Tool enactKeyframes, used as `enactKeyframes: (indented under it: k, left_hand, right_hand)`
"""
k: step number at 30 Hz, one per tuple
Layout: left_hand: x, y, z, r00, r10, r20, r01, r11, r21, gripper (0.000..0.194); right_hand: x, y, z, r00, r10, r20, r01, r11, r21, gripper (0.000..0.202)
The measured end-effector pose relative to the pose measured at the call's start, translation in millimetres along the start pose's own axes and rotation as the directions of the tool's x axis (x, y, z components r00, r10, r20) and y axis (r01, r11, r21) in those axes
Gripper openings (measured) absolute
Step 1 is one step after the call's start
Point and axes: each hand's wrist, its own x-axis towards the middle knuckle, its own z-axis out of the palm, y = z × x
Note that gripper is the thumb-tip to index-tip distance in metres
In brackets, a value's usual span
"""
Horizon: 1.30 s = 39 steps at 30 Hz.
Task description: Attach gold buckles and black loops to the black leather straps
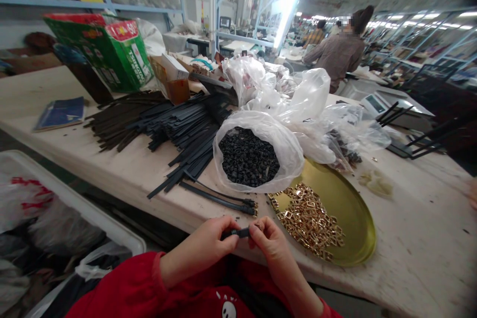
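Note:
Both hands meet over the table's front edge around one narrow black strap [243, 232]. My left hand [212, 238] is closed on the strap, which shows between its thumb and fingers. My right hand [269, 239] pinches the strap's other end, where a small brownish-gold bit shows between the fingertips, too covered to make out. Just beyond lie finished-looking black straps [219, 198] with gold buckles at their ends. Right of them, gold buckles [311, 221] are heaped on a gold tray [363, 238]. Behind, a clear plastic bag [292, 156] holds many small black loops [248, 156].
Bundles of black straps [182, 121] and dark brown strips [119, 117] spread leftward, near a blue booklet [61, 113] and a green carton [112, 54]. Plastic bags [276, 79] and a scale [376, 103] stand farther back. A white bin [122, 233] sits lower left. One person [337, 54] is beyond the table.

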Motion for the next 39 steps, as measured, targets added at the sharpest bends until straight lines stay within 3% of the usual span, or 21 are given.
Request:
enactKeyframes:
  k: [3, 6, 8, 13, 21, 27, 31, 39]
  left_hand:
    - [-1, -1, 1.3, 0.999, -0.02, 0.048, 0.028, 0.985, -0.171, 0.026]
    - [-3, -2, 3.9, 0.994, -0.052, 0.098, 0.078, 0.956, -0.282, 0.033]
    - [-5, -2, 6.1, 0.987, -0.057, 0.149, 0.1, 0.948, -0.301, 0.034]
    - [-8, -6, 10.4, 0.972, -0.058, 0.227, 0.136, 0.928, -0.346, 0.041]
    - [-13, -16, 18.6, 0.965, -0.104, 0.242, 0.192, 0.906, -0.378, 0.04]
    - [-12, -20, 21.6, 0.949, -0.136, 0.285, 0.267, 0.828, -0.493, 0.04]
    - [-13, -23, 14.4, 0.906, -0.196, 0.376, 0.328, 0.886, -0.329, 0.028]
    - [-10, -15, 22.5, 0.937, -0.182, 0.297, 0.254, 0.942, -0.222, 0.025]
  right_hand:
    - [0, 7, -4, 0.991, -0.102, -0.082, 0.086, 0.98, -0.178, 0.031]
    - [-5, 12, -10, 0.986, -0.142, 0.081, 0.161, 0.927, -0.339, 0.021]
    - [-10, 15, -13, 0.978, -0.1, 0.183, 0.162, 0.916, -0.367, 0.02]
    - [-20, 16, -13, 0.97, -0.016, 0.243, 0.105, 0.928, -0.358, 0.017]
    - [-29, 17, -12, 0.935, -0.127, 0.332, 0.292, 0.806, -0.515, 0.01]
    - [-38, 24, -11, 0.961, -0.123, 0.249, 0.22, 0.884, -0.413, 0.015]
    - [-37, 30, -10, 0.968, -0.166, 0.189, 0.23, 0.89, -0.393, 0.016]
    - [-38, 45, -4, 0.951, -0.272, 0.148, 0.31, 0.835, -0.455, 0.021]
